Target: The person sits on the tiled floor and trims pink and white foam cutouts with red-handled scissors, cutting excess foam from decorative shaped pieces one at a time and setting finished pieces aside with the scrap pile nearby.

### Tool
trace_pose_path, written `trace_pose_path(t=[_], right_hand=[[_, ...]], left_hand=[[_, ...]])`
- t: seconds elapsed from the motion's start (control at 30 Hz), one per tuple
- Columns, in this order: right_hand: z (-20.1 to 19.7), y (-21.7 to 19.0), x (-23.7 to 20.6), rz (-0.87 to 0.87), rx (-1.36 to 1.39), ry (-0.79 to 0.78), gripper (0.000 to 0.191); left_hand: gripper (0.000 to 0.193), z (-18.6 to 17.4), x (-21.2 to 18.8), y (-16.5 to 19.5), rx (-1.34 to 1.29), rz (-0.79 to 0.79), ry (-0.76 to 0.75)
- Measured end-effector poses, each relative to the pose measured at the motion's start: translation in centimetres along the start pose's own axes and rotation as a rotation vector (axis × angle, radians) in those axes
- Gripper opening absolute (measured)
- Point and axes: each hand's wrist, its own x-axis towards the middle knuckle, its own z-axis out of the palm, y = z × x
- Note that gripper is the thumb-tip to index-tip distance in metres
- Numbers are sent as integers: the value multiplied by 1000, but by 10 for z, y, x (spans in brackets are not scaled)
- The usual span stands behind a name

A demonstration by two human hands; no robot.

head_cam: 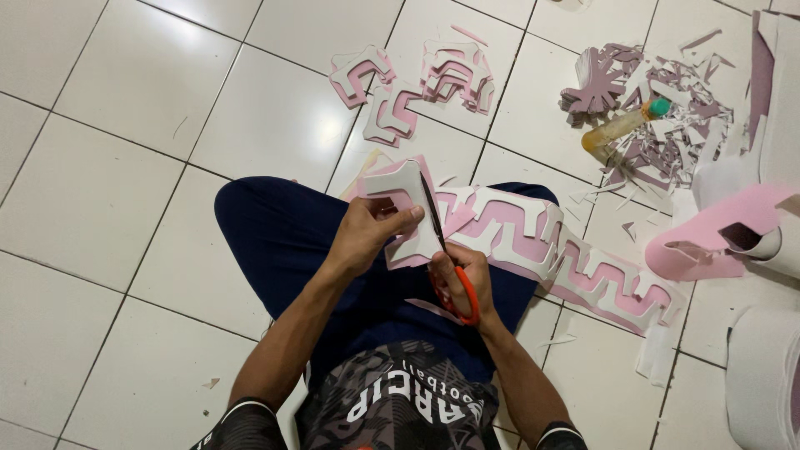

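While the white tiled floor (125, 108) is being sat on, a long pink-and-white foam strip (575, 258) is being draped across the dark-clad lap, trailing off toward four o'clock. At three o'clock, a pink foam roll (708, 237) is lying beside white rolls (762, 375). At one o'clock, a heap of mauve and white offcuts (667, 125) is being kept around a glue bottle (621, 127) with a green cap. At twelve o'clock, finished cut shapes (417, 83) are lying in a loose cluster.

At the centre, the strip's near end (407, 190) is being pinched by the left hand (367, 233), thumb on top and fingers closed beneath it. Orange-handled scissors (442, 250) are being gripped by the right hand (462, 279), fingers closed through the loops, blades pointing toward twelve o'clock along the cut edge.

The foam is judged light, soft and floppy, likely to tear at narrow bridges; it is best being held close beside the blades.
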Motion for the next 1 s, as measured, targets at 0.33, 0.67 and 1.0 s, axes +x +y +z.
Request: trace_pose_path(t=[0.33, 0.67, 1.0], right_hand=[[2, -7, 3, 66, 70, -50, 66], [-4, -7, -2, 87, 226, -117, 70], [-27, -9, -2, 154, -193, -122, 57]], left_hand=[[51, 15, 1, -5, -457, 59, 95], [51, 1, -1, 4, -318, 41, -1], [50, -26, -5, 15, 209, 84, -65]])
